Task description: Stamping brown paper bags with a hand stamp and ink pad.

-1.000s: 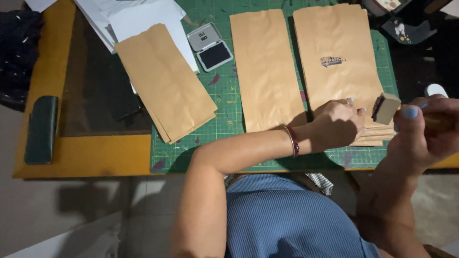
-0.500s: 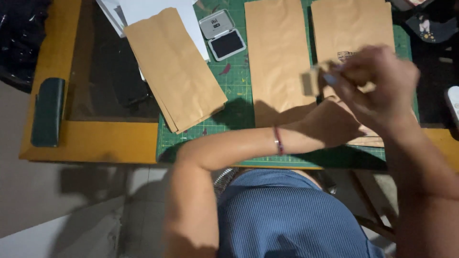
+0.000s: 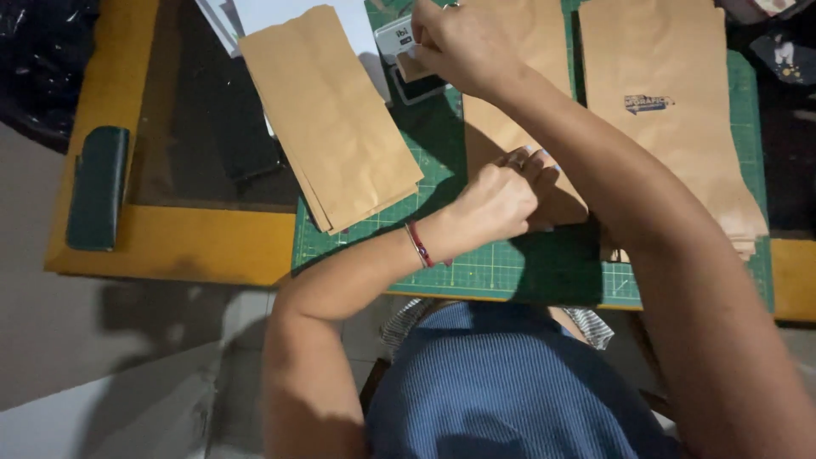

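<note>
Two hands busy — right hand [image 3: 459,42] at ink pad [image 3: 399,38] | left hand [image 3: 501,195] on paper bag [image 3: 510,127]

One camera only, worn on the person's head, looks almost straight down from close above, so the person's own blue ribbed top fills the bottom edge and both forearms run up and away into the picture. The green cutting mat [image 3: 518,272] on the yellow-edged counter [image 3: 170,246] sits across the upper half, its far side cut off by the top edge. The left hand [image 3: 501,200] lies near the centre, the right hand [image 3: 463,42] near the top edge, and bare floor shows lower left.
</note>
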